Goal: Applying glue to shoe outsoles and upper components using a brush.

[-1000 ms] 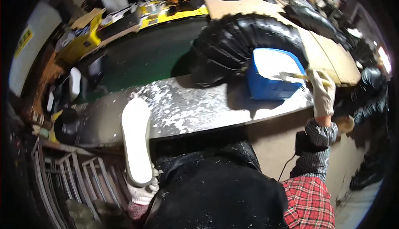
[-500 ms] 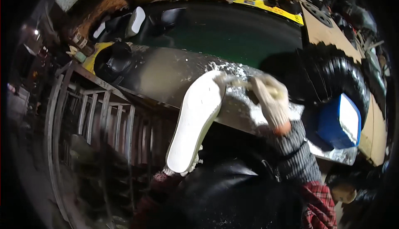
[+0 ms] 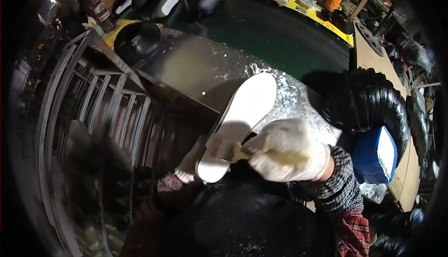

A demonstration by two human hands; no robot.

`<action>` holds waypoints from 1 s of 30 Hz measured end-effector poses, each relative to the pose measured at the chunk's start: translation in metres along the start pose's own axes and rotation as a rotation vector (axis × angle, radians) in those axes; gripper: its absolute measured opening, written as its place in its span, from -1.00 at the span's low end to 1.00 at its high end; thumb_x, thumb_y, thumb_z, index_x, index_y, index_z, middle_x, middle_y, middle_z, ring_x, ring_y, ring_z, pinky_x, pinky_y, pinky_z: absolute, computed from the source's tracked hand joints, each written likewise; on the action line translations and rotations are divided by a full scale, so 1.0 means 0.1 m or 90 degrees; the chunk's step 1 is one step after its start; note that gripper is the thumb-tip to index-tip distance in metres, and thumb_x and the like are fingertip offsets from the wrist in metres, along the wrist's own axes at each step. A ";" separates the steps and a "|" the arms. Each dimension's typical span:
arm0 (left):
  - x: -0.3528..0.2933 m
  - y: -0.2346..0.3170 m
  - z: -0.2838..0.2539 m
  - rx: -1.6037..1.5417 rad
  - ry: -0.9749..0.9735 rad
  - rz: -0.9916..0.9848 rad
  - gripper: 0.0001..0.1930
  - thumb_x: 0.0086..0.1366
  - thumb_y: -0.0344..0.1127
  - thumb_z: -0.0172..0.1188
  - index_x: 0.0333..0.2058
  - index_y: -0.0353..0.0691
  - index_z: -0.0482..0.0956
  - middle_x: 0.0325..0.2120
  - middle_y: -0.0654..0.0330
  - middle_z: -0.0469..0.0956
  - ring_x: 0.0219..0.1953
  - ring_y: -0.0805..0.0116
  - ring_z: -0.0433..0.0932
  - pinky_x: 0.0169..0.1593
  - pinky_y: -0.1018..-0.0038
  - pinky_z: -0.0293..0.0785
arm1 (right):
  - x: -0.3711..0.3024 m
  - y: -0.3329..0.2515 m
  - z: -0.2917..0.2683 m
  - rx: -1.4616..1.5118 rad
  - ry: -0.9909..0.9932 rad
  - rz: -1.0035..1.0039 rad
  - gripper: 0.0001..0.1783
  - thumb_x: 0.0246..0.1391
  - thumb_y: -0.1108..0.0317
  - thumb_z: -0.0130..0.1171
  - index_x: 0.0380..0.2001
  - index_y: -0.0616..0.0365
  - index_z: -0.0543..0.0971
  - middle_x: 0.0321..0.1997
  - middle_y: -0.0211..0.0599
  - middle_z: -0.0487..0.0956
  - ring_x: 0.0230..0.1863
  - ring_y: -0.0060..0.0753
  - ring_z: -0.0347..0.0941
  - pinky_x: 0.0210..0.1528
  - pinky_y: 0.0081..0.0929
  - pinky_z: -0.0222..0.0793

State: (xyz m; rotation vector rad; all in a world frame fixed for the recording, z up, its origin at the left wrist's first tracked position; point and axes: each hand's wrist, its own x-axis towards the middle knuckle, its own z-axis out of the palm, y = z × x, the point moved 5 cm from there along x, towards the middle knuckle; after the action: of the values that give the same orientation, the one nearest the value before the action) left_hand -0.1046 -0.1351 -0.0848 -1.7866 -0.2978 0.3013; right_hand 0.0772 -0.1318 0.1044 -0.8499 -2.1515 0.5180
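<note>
Head view looks down on my two gloved hands at the near edge of a grey, white-spattered surface (image 3: pixel 196 70). My right hand (image 3: pixel 287 152), in a white knit glove, is closed around a small brush (image 3: pixel 228 150); its pale handle runs out of my fist to the left and the bristle end rests on the heel part of a white shoe sole (image 3: pixel 240 121). That sole lies tilted, its toe end up over the spattered surface and its heel end down toward me, just above my dark apron (image 3: pixel 242 224). My left hand (image 3: pixel 190 162) sits under the sole's lower left edge and holds it from beneath; only a few gloved fingers and the cuff show, so I cannot tell how tightly they curl. Right of my right wrist, well apart from the sole, a blue tub (image 3: pixel 373 156) with a white inside stands beside a ribbed black hose (image 3: pixel 373 103). Left of the surface runs a grey metal rack (image 3: pixel 93 112) with slanted bars. A green mat (image 3: pixel 280 42) lies behind the surface.
</note>
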 end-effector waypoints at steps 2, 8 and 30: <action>-0.12 0.13 0.05 0.922 0.055 0.190 -0.29 0.37 0.27 -0.22 0.22 -0.22 0.24 0.08 -0.09 0.42 -0.10 -0.08 0.55 -0.09 0.10 0.57 | -0.13 0.17 0.00 0.267 0.108 0.227 -0.85 0.13 0.35 0.19 -0.43 0.20 0.61 -0.49 -0.29 0.63 -0.51 -0.43 0.55 -0.46 -0.53 0.48; -0.11 0.21 0.23 1.279 -0.054 0.316 -0.44 0.42 0.11 -0.14 0.20 -0.16 0.28 -0.05 0.00 0.51 -0.10 0.13 0.57 -0.24 0.31 0.65 | -0.49 -0.25 0.27 0.283 -0.008 0.207 -0.73 0.19 0.33 0.15 -0.10 0.26 0.57 -0.23 -0.16 0.63 -0.25 -0.32 0.59 -0.24 -0.53 0.54; -0.29 0.70 0.32 0.970 -0.006 0.211 -0.32 0.39 0.22 -0.22 0.30 -0.12 0.17 0.17 -0.08 0.34 0.07 -0.14 0.47 0.03 -0.17 0.45 | -0.73 0.35 0.00 -0.365 0.113 0.082 -0.60 -0.17 0.55 0.32 -0.15 0.16 0.59 -0.34 -0.21 0.55 -0.38 -0.23 0.50 -0.40 -0.39 0.44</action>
State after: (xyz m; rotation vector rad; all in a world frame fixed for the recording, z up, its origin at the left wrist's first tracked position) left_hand -0.1403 -0.1327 -0.1593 -0.3089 0.2261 0.5612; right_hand 0.1274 -0.1589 0.0469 -1.2941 -2.1100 -0.1302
